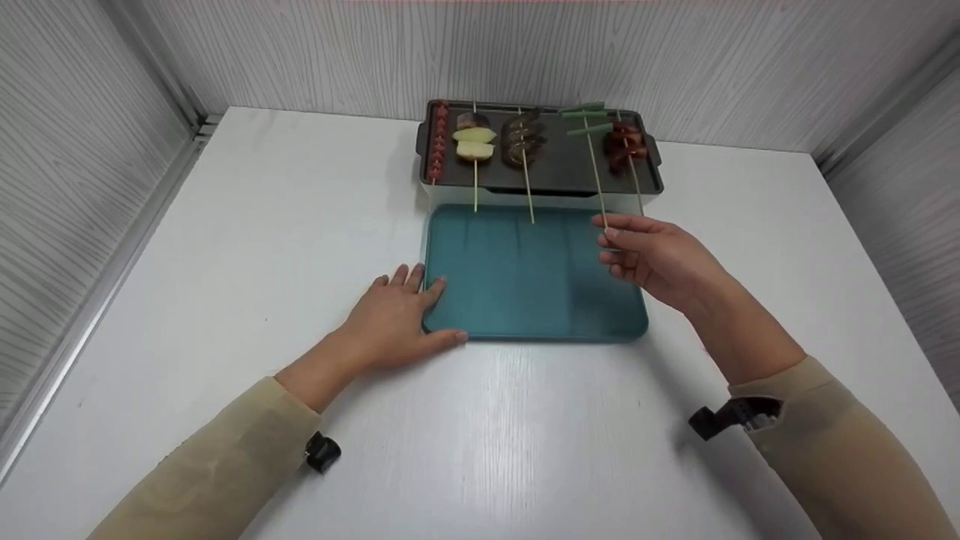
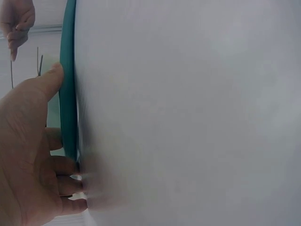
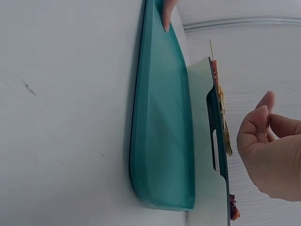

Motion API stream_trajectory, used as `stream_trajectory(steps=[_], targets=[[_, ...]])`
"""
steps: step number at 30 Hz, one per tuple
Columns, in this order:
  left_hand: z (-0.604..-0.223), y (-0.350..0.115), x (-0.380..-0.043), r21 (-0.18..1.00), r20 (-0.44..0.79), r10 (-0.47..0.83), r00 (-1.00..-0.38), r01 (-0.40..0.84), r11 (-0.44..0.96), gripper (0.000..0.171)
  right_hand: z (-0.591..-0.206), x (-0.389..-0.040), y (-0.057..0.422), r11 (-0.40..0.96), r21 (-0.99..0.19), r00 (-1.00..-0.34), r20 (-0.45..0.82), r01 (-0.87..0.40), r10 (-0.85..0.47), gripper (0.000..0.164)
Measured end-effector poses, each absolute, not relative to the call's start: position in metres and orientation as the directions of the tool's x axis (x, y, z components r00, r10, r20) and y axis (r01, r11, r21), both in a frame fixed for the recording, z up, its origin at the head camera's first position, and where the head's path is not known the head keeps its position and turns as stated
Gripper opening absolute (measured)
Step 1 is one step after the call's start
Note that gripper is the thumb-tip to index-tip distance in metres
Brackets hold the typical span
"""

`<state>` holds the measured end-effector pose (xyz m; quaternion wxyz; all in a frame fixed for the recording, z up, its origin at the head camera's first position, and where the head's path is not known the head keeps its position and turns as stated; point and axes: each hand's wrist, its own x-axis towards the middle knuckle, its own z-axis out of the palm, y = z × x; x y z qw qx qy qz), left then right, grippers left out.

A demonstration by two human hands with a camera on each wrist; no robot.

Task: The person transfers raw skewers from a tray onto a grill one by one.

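My right hand [image 1: 660, 259] pinches the lower end of a skewer of green vegetable sticks [image 1: 595, 161] between thumb and fingers. Its green pieces overlap the right part of the black grill plate [image 1: 566, 161] in the head view. In the right wrist view that same hand [image 3: 270, 146] hides the skewer. At the near left corner of a teal tray [image 1: 517, 277] lies my left hand [image 1: 394, 319], fingers spread. Its thumb touches the near rim and one fingertip reaches over the left rim. The left wrist view shows the thumb against the tray's edge [image 2: 68, 94].
On the grill plate lie a red skewer [image 1: 438, 142], a skewer with pale slices [image 1: 475, 146], a shrimp skewer [image 1: 523, 139] and a dark red meat skewer [image 1: 625, 146]. Their sticks mostly point toward the tray. White table [image 1: 525, 435] surrounds the tray; wood-grain panels [image 1: 525, 52] stand behind.
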<state>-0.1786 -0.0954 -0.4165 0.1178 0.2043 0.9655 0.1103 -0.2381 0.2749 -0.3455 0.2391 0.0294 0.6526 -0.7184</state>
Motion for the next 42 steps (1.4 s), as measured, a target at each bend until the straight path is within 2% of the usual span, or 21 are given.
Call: stream_trajectory(steps=[20,34,40,42], targets=[[-0.418,-0.096,-0.177,0.263,-0.186,0.422,-0.887,0.369,0.891,0.100,-0.364,-0.273,0.248,-0.136,-0.883,-0.879,-0.411,0.450,-0.240,0.043],[-0.418,-0.097,-0.178,0.251,-0.175,0.426,-0.887,0.379,0.891,0.101,-0.367,-0.286,0.244,-0.132,-0.877,-0.882,-0.440,0.463,-0.167,0.044],[-0.417,-0.096,-0.178,0.266,-0.175,0.423,-0.889,0.371,0.890,0.098,-0.372,-0.287,0.244,-0.160,-0.872,-0.879,-0.428,0.463,-0.210,0.046],[-0.417,-0.096,-0.178,0.267,-0.176,0.421,-0.890,0.369,0.890,0.098,-0.373,-0.287,0.244,-0.162,-0.871,-0.878,-0.428,0.464,-0.215,0.041]])
